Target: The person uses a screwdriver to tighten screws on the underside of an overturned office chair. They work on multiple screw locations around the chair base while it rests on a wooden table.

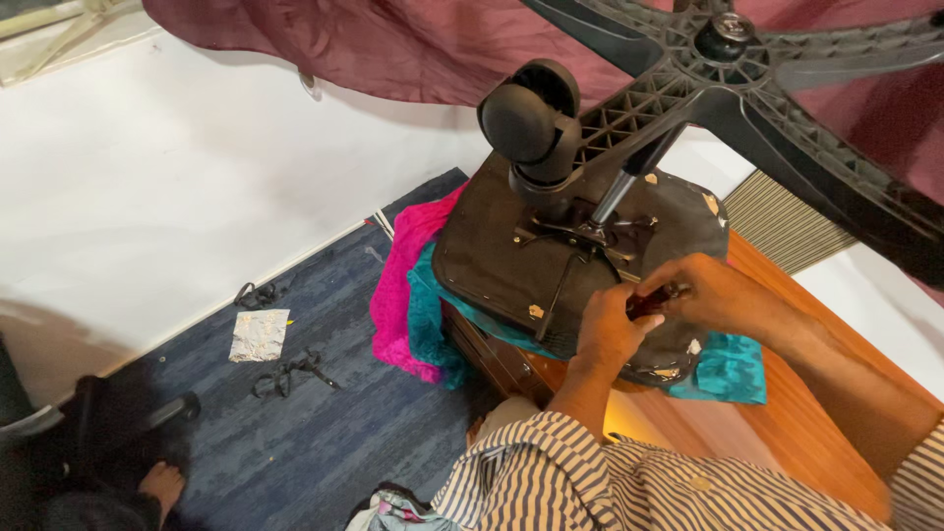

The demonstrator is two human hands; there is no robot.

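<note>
Closest to me is my own striped shirt sleeve (551, 472), and from it my left hand (608, 334) reaches up onto the underside of an upturned office chair seat (492, 256), black and worn, with pale patches where the covering has flaked. My left fingers are curled together around the near end of a small dark tool with a reddish handle (651, 301); I cannot tell what kind of tool it is, since both hands cover most of it. My right hand (713, 295) sits just beyond and to the right of the left, fingers closed on the far end of the same tool, the two hands touching each other.

Under my hands the seat lies on a teal cloth (730, 368) spread over a brown wooden table (816, 413), and to the left of my left hand a bright pink cloth (401, 285) hangs down off the table's edge beside more of the teal.

Just past my hands, a silver gas-lift column (618, 193) rises from the seat's metal plate up to the black five-armed plastic base (728, 79), with one black caster wheel (526, 118) above and left of my hands.

Far left and below, on the blue carpet (324, 433), lie a crumpled silvery foil sheet (260, 334) and black straps (291, 372). Beyond the chair hangs a maroon fabric (374, 49).
</note>
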